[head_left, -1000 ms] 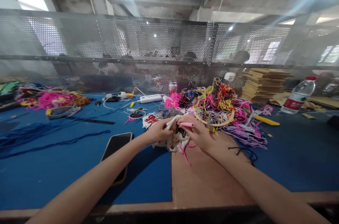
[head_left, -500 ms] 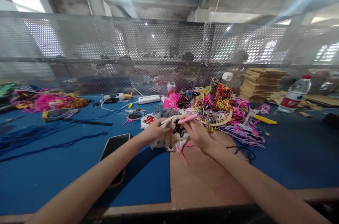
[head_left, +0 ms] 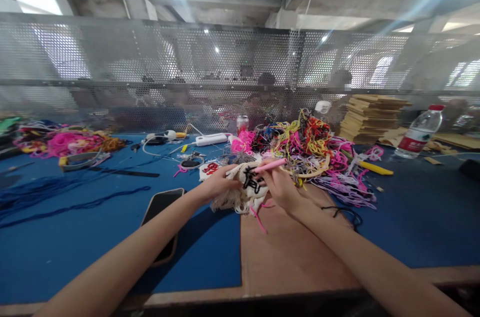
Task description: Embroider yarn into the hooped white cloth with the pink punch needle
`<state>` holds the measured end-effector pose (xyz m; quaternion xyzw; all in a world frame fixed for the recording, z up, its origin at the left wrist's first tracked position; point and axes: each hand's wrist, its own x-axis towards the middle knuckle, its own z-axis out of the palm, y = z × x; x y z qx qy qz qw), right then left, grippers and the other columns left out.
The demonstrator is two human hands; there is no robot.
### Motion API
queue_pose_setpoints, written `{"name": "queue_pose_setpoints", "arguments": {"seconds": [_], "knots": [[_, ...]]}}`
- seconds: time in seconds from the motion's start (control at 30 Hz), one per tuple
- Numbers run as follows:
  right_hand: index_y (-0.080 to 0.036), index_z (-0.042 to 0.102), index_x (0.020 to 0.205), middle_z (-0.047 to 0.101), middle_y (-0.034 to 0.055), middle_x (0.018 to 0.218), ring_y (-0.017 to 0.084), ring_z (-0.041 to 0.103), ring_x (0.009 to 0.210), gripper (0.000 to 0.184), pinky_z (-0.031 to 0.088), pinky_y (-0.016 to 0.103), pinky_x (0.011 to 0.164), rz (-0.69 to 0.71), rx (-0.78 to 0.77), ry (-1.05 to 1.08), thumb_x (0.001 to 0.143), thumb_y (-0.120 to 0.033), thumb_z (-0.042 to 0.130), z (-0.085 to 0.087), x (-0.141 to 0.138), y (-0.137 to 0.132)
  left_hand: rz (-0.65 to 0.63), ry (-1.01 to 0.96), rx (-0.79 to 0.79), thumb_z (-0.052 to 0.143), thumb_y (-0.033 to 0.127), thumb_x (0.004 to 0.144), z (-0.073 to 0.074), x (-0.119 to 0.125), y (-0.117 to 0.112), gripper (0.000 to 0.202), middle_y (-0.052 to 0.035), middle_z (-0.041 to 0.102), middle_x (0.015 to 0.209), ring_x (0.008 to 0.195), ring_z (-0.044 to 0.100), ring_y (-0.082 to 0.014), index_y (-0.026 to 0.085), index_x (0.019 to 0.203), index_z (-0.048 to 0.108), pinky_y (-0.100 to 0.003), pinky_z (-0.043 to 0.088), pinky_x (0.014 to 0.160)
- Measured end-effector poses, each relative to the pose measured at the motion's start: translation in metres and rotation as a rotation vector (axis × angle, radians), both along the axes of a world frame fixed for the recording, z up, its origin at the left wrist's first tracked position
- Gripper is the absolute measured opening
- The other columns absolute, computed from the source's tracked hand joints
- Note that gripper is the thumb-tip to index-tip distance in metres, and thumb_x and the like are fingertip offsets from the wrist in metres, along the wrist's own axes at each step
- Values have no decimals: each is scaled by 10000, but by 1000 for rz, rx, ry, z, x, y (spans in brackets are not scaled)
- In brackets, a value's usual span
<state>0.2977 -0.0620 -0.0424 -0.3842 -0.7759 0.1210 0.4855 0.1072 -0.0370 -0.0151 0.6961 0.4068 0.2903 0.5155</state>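
Note:
My left hand (head_left: 219, 182) is closed on the left edge of a bunched cream-white fabric piece (head_left: 234, 199) with loose, shaggy threads. Black yarn lettering (head_left: 250, 180) stands out on the fabric's face. Over its right side, my right hand (head_left: 279, 184) grips a pink pen-like handled tool (head_left: 273, 165). The tool's tip is at the black lettering, too small to make out. A pink yarn strand (head_left: 258, 220) dangles below the fabric. Just behind my left hand lies a white patch with red lettering (head_left: 209, 171).
A big tangle of coloured yarn (head_left: 315, 142) lies behind my hands, with a yellow-handled tool (head_left: 376, 168) at its right. A phone (head_left: 162, 207) rests near my left forearm. Farther right are a water bottle (head_left: 419, 134) and stacked yellowish sheets (head_left: 371, 119). Blue yarn (head_left: 45, 189) lies left.
The fabric has turned slightly, so more of the black lettering faces me. My right hand and the pink tool have shifted a little to the right.

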Motion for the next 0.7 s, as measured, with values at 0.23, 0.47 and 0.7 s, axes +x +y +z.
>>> {"name": "queue_pose_setpoints", "arguments": {"seconds": [0.23, 0.47, 0.7], "knots": [[-191, 457, 958, 573, 92, 956, 196, 614, 826, 168, 514, 311, 632, -20, 1, 14, 896, -310, 355, 1, -1, 0, 17, 30, 57, 605, 161, 603, 0, 0, 0, 495, -54, 621, 987, 877, 550, -197, 149, 1094, 550, -307, 438, 766], [-197, 459, 991, 580, 77, 908, 178, 620, 739, 173, 509, 299, 594, -28, -6, 6, 896, -303, 361, -1, -1, 2, -11, 54, 150, 607, 169, 603, -2, -1, 4, 512, -41, 620, 1026, 924, 540, -207, 164, 1112, 551, -309, 424, 809], [-218, 520, 917, 611, 49, 920, 153, 610, 804, 92, 501, 306, 707, 42, 201, 11, 869, -248, 448, -3, -1, 2, -59, 110, 308, 578, 166, 614, -3, 0, 5, 477, -35, 631, 981, 874, 544, -196, 164, 1091, 573, -308, 425, 775]]}}
